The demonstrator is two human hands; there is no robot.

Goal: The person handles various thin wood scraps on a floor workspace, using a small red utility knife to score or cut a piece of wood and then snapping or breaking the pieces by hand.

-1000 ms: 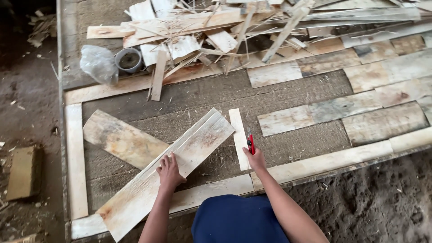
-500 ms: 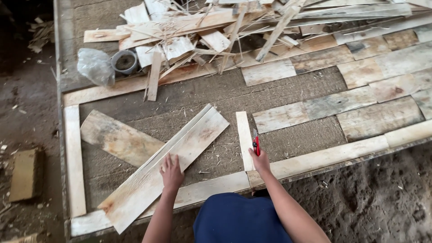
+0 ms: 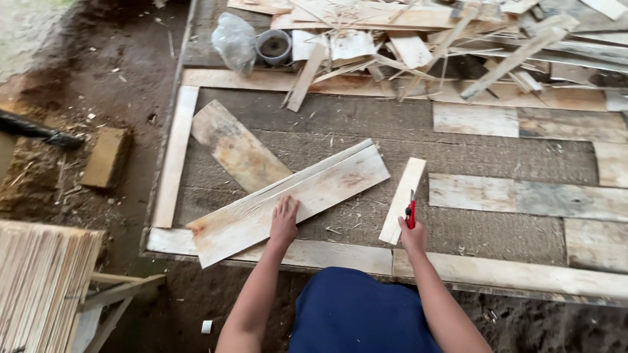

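So the left hand (image 3: 284,221) is lying flat, palm down, fingers (image 3: 292,205) spread out and not gripping anything, pressed on top of a long pale wooden plank with a grooved edge (image 3: 288,199). That plank lies diagonally across the grey wooden platform floor (image 3: 366,134), its lower left end sitting over the pale board edging the front of the platform (image 3: 340,256), its upper right end pointing toward the middle.

The right hand (image 3: 412,235) is closed around a slim red utility knife (image 3: 410,213), fingers wrapped on the handle, the tool sticking up out of the fist. It's touching or just over the lower end of a short narrow pale wood strip (image 3: 403,198) that lies tilted, well clear of the long plank's right end.

Another wide weathered board with yellowish stains (image 3: 239,147) lies angled behind the long plank, its near end tucked under or against it, can't tell which. A narrow pale board (image 3: 175,153) runs along the left edge of the platform. At the back there's a messy heap of wood offcuts and splinters (image 3: 445,42), with a crumpled clear plastic bag (image 3: 234,40) and a grey round roll (image 3: 273,46) just beside it. Off the platform on the dirt sits a brown brick-shaped block (image 3: 106,157), and a stack of thin pale slats (image 3: 40,281) is at bottom left.
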